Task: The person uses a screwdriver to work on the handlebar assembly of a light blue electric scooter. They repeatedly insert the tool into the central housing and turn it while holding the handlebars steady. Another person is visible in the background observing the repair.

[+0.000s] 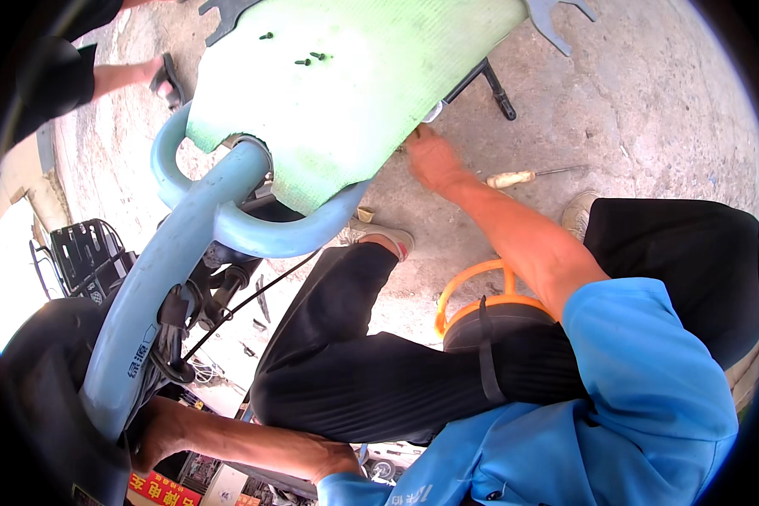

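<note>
My right hand [434, 160] is closed at the edge of a pale green mat [371, 93] that covers the footboard of a light blue two-wheeler frame [169, 270]. Its fingertips tuck in by the mat's edge, so what they grip is hidden. Just beyond is a small whitish part [433, 113] and a black metal stand [499, 93]. Several small black screws [310, 59] lie loose on the mat. My left hand [150, 434] is low at the left, behind the blue tube and beside a dark rounded part [51, 371]; its fingers are hidden.
A screwdriver [512, 179] with a pale handle lies on the concrete floor. Flat grey open-ended wrench shapes [557, 24] show at the mat's far corners. An orange-framed stool [481, 274] is under me. Another person's sandalled foot [169, 78] stands far left.
</note>
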`<state>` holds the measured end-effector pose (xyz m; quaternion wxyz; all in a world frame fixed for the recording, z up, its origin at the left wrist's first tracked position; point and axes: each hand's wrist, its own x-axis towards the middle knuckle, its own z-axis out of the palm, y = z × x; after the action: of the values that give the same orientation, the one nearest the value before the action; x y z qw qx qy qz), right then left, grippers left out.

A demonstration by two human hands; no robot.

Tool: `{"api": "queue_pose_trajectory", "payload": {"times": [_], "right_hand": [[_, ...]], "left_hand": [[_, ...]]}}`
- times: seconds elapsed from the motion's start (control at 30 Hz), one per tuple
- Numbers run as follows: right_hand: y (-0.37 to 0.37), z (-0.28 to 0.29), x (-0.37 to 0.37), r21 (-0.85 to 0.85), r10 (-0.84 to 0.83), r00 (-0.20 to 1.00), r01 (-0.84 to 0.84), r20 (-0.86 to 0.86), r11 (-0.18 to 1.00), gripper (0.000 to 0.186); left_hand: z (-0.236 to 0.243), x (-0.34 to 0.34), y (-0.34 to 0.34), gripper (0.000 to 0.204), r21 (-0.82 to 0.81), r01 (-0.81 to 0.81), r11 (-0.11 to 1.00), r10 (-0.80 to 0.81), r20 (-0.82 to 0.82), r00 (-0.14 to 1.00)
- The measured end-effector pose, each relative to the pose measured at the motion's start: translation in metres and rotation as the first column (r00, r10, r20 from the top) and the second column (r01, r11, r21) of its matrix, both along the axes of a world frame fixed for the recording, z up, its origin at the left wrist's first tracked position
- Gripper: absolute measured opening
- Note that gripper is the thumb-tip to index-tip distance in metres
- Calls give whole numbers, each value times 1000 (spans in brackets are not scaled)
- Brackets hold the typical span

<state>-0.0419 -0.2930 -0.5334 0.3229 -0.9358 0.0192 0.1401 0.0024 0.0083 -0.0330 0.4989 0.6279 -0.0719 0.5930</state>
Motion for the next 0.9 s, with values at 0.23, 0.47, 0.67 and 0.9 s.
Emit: {"api": "queue_pose_trajectory", "payload": {"times": [0.23,0.47,0.67,0.9], "right_hand": [[35,-16,12,101,50,996,-43,-75,994,28],[29,-88,-6,56,83,991,-89,109,994,26],[9,-17,-15,134,141,978,-121,-151,984,29],[2,36,-37,256,197,974,-162,-115,953,29]], "left_hand": [[3,-2,-21,18,-108,-24,994,19,-50,999],[-26,-23,-19,44,185,53,981,-12,-212,977],[-38,-35,-28,45,450,32,893,97,-261,960],[-35,-21,-46,55,28,141,990,-122,-356,926]]}}
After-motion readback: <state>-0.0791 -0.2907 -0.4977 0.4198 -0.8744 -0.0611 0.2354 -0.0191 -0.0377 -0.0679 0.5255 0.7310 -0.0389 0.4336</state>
